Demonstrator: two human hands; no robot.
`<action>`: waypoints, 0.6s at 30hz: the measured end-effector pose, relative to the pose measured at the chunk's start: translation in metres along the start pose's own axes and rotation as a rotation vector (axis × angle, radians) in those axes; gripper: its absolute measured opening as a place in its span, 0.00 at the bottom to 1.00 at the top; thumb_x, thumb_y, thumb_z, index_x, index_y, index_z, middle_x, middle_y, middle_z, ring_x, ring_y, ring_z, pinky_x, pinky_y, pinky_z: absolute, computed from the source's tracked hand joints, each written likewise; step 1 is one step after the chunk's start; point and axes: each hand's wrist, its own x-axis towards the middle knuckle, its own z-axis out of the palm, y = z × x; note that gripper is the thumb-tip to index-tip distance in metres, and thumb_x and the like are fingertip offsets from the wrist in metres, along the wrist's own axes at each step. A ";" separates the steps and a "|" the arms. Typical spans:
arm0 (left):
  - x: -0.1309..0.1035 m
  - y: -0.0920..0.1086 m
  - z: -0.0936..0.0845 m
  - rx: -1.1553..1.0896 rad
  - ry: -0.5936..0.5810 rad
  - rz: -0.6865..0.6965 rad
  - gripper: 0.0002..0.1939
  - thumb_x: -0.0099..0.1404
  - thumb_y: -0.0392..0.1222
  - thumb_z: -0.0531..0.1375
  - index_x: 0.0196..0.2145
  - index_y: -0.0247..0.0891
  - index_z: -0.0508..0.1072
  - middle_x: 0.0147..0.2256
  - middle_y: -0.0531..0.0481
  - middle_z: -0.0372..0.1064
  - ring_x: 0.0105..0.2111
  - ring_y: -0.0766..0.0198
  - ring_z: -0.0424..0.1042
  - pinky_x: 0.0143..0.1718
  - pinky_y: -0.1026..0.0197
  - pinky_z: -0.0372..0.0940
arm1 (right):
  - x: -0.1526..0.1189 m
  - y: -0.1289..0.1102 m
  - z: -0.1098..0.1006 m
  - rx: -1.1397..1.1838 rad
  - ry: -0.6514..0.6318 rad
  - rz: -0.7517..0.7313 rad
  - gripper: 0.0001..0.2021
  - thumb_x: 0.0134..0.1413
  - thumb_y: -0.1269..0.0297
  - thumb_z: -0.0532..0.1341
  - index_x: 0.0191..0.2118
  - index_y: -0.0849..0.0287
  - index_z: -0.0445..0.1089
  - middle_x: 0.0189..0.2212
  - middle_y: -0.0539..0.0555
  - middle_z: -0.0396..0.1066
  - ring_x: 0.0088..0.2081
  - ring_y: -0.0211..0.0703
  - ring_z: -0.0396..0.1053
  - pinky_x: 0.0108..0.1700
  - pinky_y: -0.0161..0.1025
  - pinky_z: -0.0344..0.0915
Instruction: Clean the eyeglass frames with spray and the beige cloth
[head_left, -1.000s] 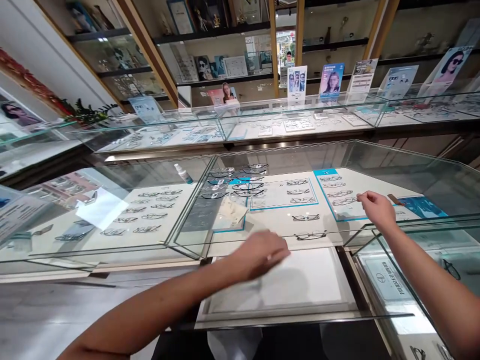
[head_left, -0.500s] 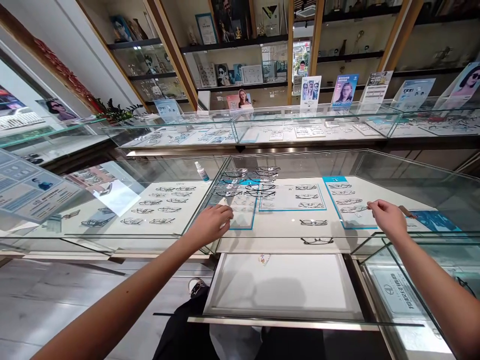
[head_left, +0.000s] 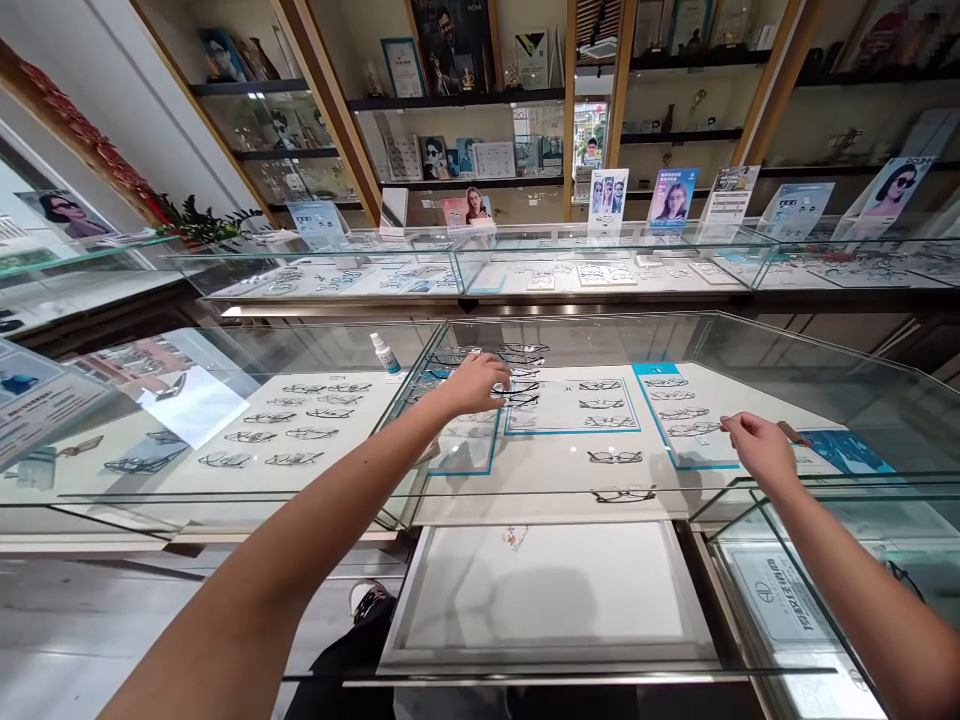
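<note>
So the step in hand looks like getting the left hand (head_left: 476, 385) in among the dark-framed glasses (head_left: 525, 393), which sit right at its fingertips, apparently up on the glass top (head_left: 525, 482) of the display case. Imo go for one pair at a time, light pinch on the bridge or a rim edge, keep fingertips off the lenses, and lift straight up so it doesn't snag the frames packed close beside it. I'd also keep the wrist high so the palm doesn't nudge any neighbours. Pose-wise, the left arm (head_left: 307, 520) stretches well forward and slants in from the lower left, palm down-ish, fingers loosely curled with the thumb underneath; can't make out whether they've got a grip on a frame or are just next to it. The right hand (head_left: 765, 452) hangs out to the side, thumb and fingers pinched together near some thin-rimmed glasses (head_left: 694, 430), and honestly I can't say if anything thin is caught in there. Its forearm angles up from the lower right corner, wrist bent a bit
</note>
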 end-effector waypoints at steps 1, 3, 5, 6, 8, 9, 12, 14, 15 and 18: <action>0.005 -0.002 0.003 -0.001 -0.019 0.005 0.08 0.62 0.44 0.65 0.38 0.42 0.80 0.54 0.45 0.79 0.58 0.46 0.67 0.58 0.47 0.55 | 0.000 -0.001 0.000 0.005 -0.024 0.047 0.20 0.57 0.42 0.58 0.25 0.52 0.71 0.20 0.52 0.73 0.23 0.47 0.65 0.29 0.42 0.55; 0.012 -0.006 0.006 -0.008 -0.049 0.010 0.06 0.61 0.44 0.65 0.35 0.41 0.79 0.50 0.45 0.80 0.54 0.47 0.68 0.56 0.47 0.54 | 0.000 -0.003 -0.001 0.019 -0.052 0.110 0.20 0.56 0.42 0.58 0.25 0.52 0.71 0.20 0.51 0.72 0.25 0.47 0.65 0.30 0.42 0.55; 0.016 -0.007 0.008 -0.008 -0.069 -0.008 0.05 0.60 0.43 0.64 0.33 0.41 0.79 0.45 0.44 0.80 0.50 0.48 0.68 0.54 0.47 0.54 | 0.000 -0.004 -0.001 0.033 -0.050 0.105 0.20 0.56 0.41 0.59 0.26 0.52 0.71 0.19 0.51 0.71 0.25 0.47 0.64 0.30 0.42 0.55; 0.018 -0.007 0.008 -0.003 -0.079 -0.022 0.05 0.59 0.42 0.64 0.32 0.41 0.79 0.44 0.44 0.80 0.49 0.48 0.68 0.53 0.48 0.54 | -0.001 -0.004 -0.001 0.041 -0.048 0.091 0.21 0.56 0.41 0.58 0.26 0.52 0.72 0.19 0.51 0.71 0.25 0.47 0.64 0.30 0.42 0.55; 0.021 -0.006 0.007 0.009 -0.095 -0.044 0.05 0.58 0.41 0.63 0.30 0.41 0.79 0.41 0.44 0.80 0.47 0.49 0.68 0.53 0.48 0.55 | -0.001 -0.003 -0.001 0.057 -0.044 0.061 0.22 0.56 0.39 0.58 0.26 0.52 0.72 0.19 0.51 0.71 0.25 0.47 0.63 0.31 0.42 0.55; 0.022 -0.005 0.007 0.014 -0.099 -0.049 0.04 0.57 0.41 0.63 0.30 0.41 0.78 0.39 0.44 0.79 0.47 0.48 0.68 0.52 0.48 0.55 | -0.001 -0.003 -0.001 0.061 -0.043 0.050 0.23 0.56 0.38 0.58 0.26 0.52 0.72 0.20 0.51 0.71 0.25 0.47 0.63 0.30 0.41 0.54; 0.022 -0.002 0.006 0.017 -0.095 -0.056 0.03 0.57 0.40 0.63 0.28 0.40 0.77 0.37 0.44 0.79 0.46 0.48 0.68 0.51 0.49 0.56 | -0.002 -0.004 -0.001 0.051 -0.051 0.058 0.22 0.56 0.39 0.58 0.26 0.52 0.71 0.21 0.51 0.73 0.25 0.46 0.63 0.30 0.41 0.54; 0.019 0.001 0.006 0.012 -0.093 -0.055 0.02 0.57 0.39 0.63 0.28 0.40 0.77 0.36 0.44 0.79 0.46 0.48 0.68 0.51 0.49 0.56 | -0.003 -0.005 -0.001 0.029 -0.064 0.089 0.21 0.57 0.40 0.58 0.26 0.52 0.71 0.21 0.50 0.73 0.26 0.47 0.65 0.30 0.41 0.54; 0.016 0.002 0.005 0.009 -0.093 -0.051 0.02 0.58 0.39 0.64 0.28 0.41 0.77 0.35 0.45 0.78 0.46 0.49 0.68 0.51 0.50 0.56 | -0.003 -0.005 -0.001 0.019 -0.069 0.104 0.21 0.57 0.40 0.58 0.26 0.52 0.71 0.22 0.50 0.73 0.26 0.47 0.65 0.30 0.41 0.55; 0.001 0.012 -0.005 -0.026 -0.080 -0.046 0.02 0.59 0.39 0.64 0.30 0.41 0.77 0.35 0.46 0.78 0.46 0.50 0.68 0.51 0.50 0.57 | -0.003 -0.005 -0.001 0.018 -0.068 0.097 0.21 0.58 0.40 0.58 0.26 0.52 0.71 0.22 0.50 0.73 0.26 0.47 0.66 0.30 0.41 0.55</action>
